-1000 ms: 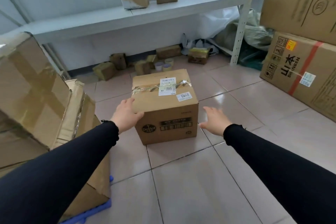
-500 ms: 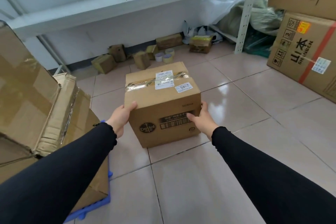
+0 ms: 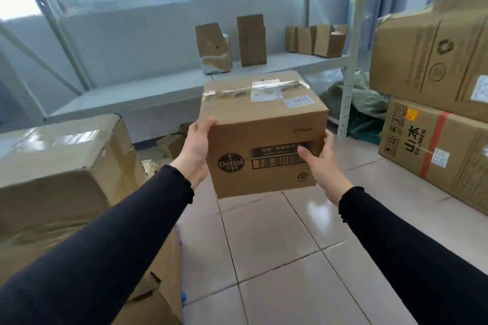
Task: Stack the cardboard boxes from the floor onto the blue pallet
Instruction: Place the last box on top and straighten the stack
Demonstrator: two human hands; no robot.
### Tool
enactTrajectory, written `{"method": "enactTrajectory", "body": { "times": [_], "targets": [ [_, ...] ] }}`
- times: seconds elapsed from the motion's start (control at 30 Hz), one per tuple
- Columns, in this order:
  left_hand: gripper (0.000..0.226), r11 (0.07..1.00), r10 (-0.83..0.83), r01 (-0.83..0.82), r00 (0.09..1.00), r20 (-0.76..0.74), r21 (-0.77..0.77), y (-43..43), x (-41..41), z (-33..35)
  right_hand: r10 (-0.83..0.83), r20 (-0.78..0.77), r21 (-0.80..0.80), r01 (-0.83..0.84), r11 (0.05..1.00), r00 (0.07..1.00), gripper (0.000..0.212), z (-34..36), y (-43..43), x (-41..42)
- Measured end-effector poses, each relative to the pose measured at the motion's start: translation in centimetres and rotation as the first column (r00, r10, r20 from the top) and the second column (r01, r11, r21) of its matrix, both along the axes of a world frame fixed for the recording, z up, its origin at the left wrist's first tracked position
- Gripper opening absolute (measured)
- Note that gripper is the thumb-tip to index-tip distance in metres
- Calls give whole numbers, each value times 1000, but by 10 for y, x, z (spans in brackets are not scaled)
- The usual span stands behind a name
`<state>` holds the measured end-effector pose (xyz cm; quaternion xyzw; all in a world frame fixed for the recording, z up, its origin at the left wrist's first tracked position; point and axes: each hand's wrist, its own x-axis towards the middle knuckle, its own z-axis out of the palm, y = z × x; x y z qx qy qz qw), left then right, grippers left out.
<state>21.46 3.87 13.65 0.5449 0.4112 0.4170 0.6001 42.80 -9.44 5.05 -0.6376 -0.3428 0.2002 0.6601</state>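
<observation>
Two hands, left hand (image 3: 196, 152) and right hand (image 3: 320, 166), flank the Dettol box (image 3: 264, 137)

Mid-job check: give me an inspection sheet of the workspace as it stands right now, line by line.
Surface: tiled floor, glossy, bare under the lifted box.
Job's things: Dettol box held off the floor; blue pallet only a sliver visible under stacked boxes at left.
Clutter: small boxes on the floor under the shelf; green bags by the shelf post.
Grippers: left hand and right hand grip the box's opposite sides.
Cables: nothing seen.
Surroundings: metal shelf with upright cartons; large cartons stacked at right.
</observation>
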Motion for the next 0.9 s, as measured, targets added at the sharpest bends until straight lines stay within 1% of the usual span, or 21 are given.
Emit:
{"method": "enactTrajectory", "body": {
  "times": [0.1, 0.23, 0.27, 0.37, 0.43, 0.53, 0.6, 0.67, 0.73, 0.9],
  "targets": [
    [47, 994, -31, 21, 996, 89, 109, -8, -21, 88, -48, 97, 120, 36, 992, 994, 52, 89, -2, -14],
    [35, 959, -6, -47, 983, 186, 279, -9, -74, 191, -76, 202, 251, 23, 968, 976, 57, 201, -1, -71],
    [38, 945, 9, -70, 982, 189, 319, -6, -94, 213, -57, 222, 277, -7, 961, 973, 57, 221, 1, -89],
    [58, 891, 51, -138, 977, 206, 433, 3, -164, 269, -9, 289, 314, -86, 945, 957, 47, 263, 16, -148],
    [64, 867, 95, -194, 968, 231, 459, 10, -215, 293, -11, 342, 323, -106, 940, 940, 45, 278, 30, -190],
    [62, 861, 180, -265, 957, 227, 433, 13, -290, 309, -26, 391, 334, -116, 935, 920, 43, 287, 50, -252],
    [59, 864, 250, -313, 947, 202, 395, 16, -334, 305, -29, 431, 324, -125, 938, 902, 43, 286, 58, -290],
    [54, 877, 290, -337, 939, 183, 343, 17, -369, 296, 2, 452, 301, -155, 941, 892, 44, 282, 63, -321],
    [46, 882, 317, -361, 930, 185, 304, 18, -394, 284, 35, 472, 264, -180, 947, 881, 45, 275, 66, -342],
    [44, 894, 334, -367, 928, 162, 258, 26, -428, 260, 72, 497, 232, -212, 949, 865, 46, 263, 69, -368]
  ]
}}
